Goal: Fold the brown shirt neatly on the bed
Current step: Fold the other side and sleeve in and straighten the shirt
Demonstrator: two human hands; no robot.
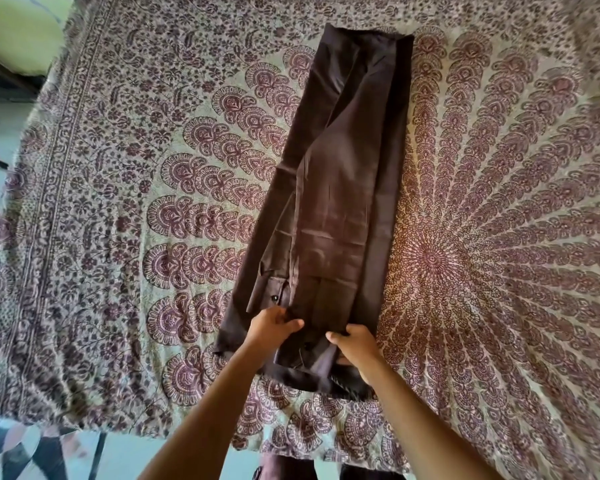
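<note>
The brown shirt (340, 188) lies on the bed as a long narrow strip, its sides folded inward, running from the near edge toward the far side. A cuff with a dark button shows at its lower left. My left hand (274, 323) pinches the fabric on the left side of the near end. My right hand (355, 344) grips the near end on the right, thumb on top and fingers under the cloth. The near end is slightly raised and bunched between both hands.
The bed carries a cream bedspread (153, 188) printed with maroon paisley and a mandala. Its near edge hangs over a tiled floor (32, 452) at lower left. A green surface (18, 32) shows at the far left corner.
</note>
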